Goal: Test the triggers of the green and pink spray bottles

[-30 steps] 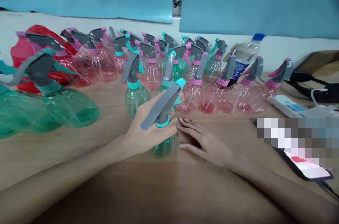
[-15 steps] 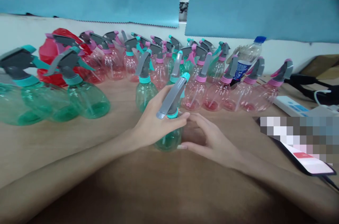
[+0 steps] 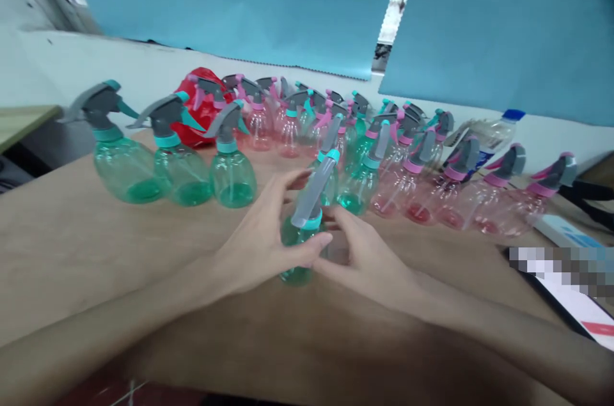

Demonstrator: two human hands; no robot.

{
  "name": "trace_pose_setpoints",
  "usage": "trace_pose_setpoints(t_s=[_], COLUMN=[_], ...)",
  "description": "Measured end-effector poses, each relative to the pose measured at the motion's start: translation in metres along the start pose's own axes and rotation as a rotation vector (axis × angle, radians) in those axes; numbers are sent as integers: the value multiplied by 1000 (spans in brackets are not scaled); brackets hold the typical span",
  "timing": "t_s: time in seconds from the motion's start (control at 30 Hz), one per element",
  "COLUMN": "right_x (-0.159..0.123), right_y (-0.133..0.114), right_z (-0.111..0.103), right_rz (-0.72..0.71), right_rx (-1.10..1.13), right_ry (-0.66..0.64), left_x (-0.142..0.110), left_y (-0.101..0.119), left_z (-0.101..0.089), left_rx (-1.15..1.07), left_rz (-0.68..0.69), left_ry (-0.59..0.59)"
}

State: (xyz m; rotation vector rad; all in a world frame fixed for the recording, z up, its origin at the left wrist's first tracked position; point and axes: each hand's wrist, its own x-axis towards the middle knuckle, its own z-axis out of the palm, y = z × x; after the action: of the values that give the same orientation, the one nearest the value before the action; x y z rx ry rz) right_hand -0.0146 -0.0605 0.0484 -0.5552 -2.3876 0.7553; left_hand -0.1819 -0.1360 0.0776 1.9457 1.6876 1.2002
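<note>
Standing on the table [image 3: 144, 252] between the curved left hand [image 3: 261, 240] and right hand [image 3: 371, 252] in the head view, the green spray bottle [image 3: 311, 220] looks light, slick; best cupped round its belly; whether either hand presses, I cannot tell.

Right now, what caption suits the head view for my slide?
Left hand and right hand around a green spray bottle, pink spray bottles on the table beyond.

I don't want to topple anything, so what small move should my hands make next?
I'd gently settle both hands around the green spray bottle before moving it: the left hand curves around its left side, the right hand cups the other, contact is unclear, and a neighbouring bottle stands close behind.
</note>
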Motion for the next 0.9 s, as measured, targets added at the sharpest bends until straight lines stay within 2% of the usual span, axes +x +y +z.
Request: trace_pose_setpoints(t_s=[0.07,0.1,0.23,0.37,0.6,0.77,0.9], right_x=[16,25,60,85,104,111,116], right_y=[-1,0,3,3,4,11,13], right_z=[7,10,19,25,29,32,36], right_rz=[-18,-29,-60,-1,111,61,90], right_rx=[-69,-112,-262,-299,-400,-366,-365], right_ry=[12,23,62,24,8,53,64], left_x=[-10,-15,-34,-52,-75,-70,-64], left_y=[-16,-24,-54,-65,-53,-53,-58], left_z=[-15,-22,-47,-59,-55,-56,-50], left_rx=[-26,-52,-158,-191,-109,-157,-163], left_rz=[-3,-68,-248,-347,-421,-412,-381], left_ry=[50,58,219,305,103,43,21])
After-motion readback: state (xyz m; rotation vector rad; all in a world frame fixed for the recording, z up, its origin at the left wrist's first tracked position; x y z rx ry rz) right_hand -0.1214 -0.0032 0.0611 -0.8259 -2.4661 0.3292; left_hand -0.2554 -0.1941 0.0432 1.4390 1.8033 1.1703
